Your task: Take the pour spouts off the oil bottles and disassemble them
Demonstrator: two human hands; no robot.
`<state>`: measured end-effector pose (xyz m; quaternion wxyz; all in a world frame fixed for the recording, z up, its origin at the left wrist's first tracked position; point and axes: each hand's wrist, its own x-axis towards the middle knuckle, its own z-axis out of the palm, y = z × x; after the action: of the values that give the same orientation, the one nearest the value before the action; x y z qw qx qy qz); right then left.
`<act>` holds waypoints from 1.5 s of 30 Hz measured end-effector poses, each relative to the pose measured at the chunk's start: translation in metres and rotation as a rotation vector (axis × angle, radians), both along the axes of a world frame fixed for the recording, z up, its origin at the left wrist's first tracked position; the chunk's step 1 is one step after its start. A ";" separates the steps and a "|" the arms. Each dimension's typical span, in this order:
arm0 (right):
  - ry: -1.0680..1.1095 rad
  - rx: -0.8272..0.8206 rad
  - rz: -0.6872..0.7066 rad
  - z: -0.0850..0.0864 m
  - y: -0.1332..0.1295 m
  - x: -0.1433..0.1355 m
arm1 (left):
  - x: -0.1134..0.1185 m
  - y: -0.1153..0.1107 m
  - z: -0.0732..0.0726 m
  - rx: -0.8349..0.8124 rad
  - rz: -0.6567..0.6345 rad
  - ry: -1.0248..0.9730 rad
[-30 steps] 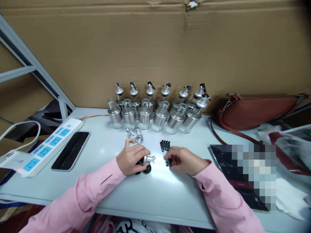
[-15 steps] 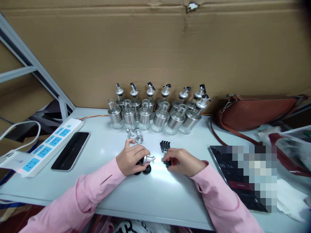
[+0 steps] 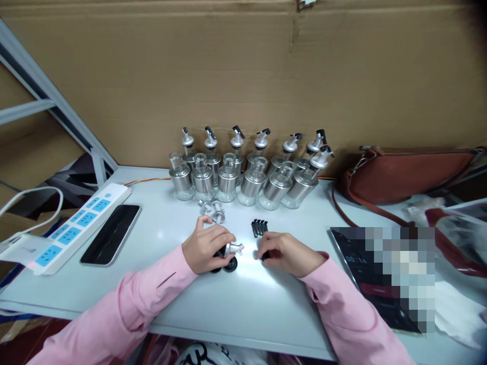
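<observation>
My left hand [image 3: 208,247] is closed around a silver bottle pourer [image 3: 235,248], its spout pointing right. Black round stoppers [image 3: 230,264] lie on the table below these fingers, one partly covered. My right hand [image 3: 288,252] rests low over the table with thumb and fingers pinched at a small black part [image 3: 265,256], mostly hidden by them. Just beyond it stands a short row of black flip caps [image 3: 259,228]. Several silver pourer pieces [image 3: 213,211] sit in a cluster past my left hand.
Glass bottles with steel sleeves [image 3: 227,181] stand in rows at the back, some topped with pourers. To the left are a phone [image 3: 111,234] and a power strip [image 3: 81,228]. A tablet [image 3: 365,268] and a brown bag [image 3: 407,175] occupy the right. Cardboard [image 3: 243,76] closes off the back.
My right fingers have drawn closer together over the small black parts, which are now more hidden. My left hand keeps its hold on the pourer. The view has shifted slightly.
</observation>
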<state>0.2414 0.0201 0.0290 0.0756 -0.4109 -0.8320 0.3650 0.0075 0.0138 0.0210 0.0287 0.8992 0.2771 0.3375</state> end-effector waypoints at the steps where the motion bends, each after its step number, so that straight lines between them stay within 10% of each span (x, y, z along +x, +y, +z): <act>1: -0.003 0.001 -0.002 0.001 0.000 0.000 | 0.000 0.000 0.000 -0.001 -0.001 0.000; 21: -0.024 -0.026 -0.064 0.006 -0.002 0.006 | -0.001 0.001 -0.004 -0.016 -0.033 -0.061; 28: 0.265 0.192 -0.138 0.016 -0.007 -0.004 | 0.002 -0.004 0.001 0.026 -0.072 -0.121; 38: 0.648 -0.019 0.017 0.012 -0.029 -0.039 | 0.011 -0.013 -0.009 -0.011 -0.227 -0.123; 45: 0.527 -0.035 -0.083 0.014 -0.033 -0.039 | 0.007 -0.010 -0.007 -0.081 -0.095 -0.116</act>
<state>0.2021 -0.0132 0.0430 0.2974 -0.3369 -0.7594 0.4704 0.0147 0.0040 0.0145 0.0971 0.8884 0.2453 0.3757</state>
